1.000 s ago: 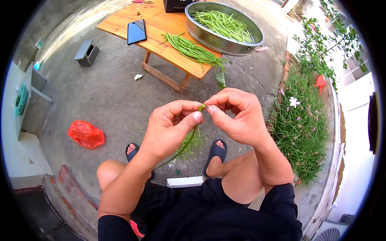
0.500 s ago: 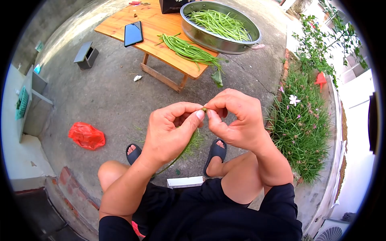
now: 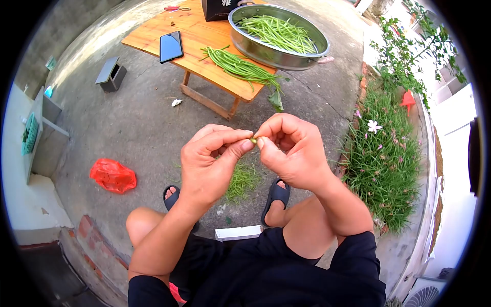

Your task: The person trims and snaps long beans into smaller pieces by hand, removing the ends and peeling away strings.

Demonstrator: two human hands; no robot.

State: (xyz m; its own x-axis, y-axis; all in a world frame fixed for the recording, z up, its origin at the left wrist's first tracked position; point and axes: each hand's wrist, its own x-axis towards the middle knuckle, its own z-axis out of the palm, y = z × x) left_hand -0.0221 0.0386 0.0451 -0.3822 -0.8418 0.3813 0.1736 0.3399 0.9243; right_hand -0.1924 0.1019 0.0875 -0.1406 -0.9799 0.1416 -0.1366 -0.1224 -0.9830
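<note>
The fingertips of my left hand (image 3: pixel 208 161) and my right hand (image 3: pixel 294 149) meet in front of me, both pinched. Between them is the small end of a green stem (image 3: pixel 253 140); the rest of the stem is hidden or out of sight. Thin green peelings (image 3: pixel 242 182) lie on the ground below my hands. Farther off, a bunch of long green stems (image 3: pixel 240 67) rests at the table's near edge, one leaf drooping over it. More cut stems (image 3: pixel 280 33) fill a large metal pan (image 3: pixel 273 60).
On the wooden table (image 3: pixel 197 25) are a phone (image 3: pixel 171 46), a black box (image 3: pixel 217 9) and red-handled scissors (image 3: pixel 176 8). A red plastic bag (image 3: pixel 113 175) and a small grey stool (image 3: pixel 111 74) are on the left. A planted bed (image 3: pixel 383 163) runs along the right.
My hands have shifted slightly left, still pinched together. The long stem trailing below my left hand no longer shows, and the peelings on the ground are more visible.
</note>
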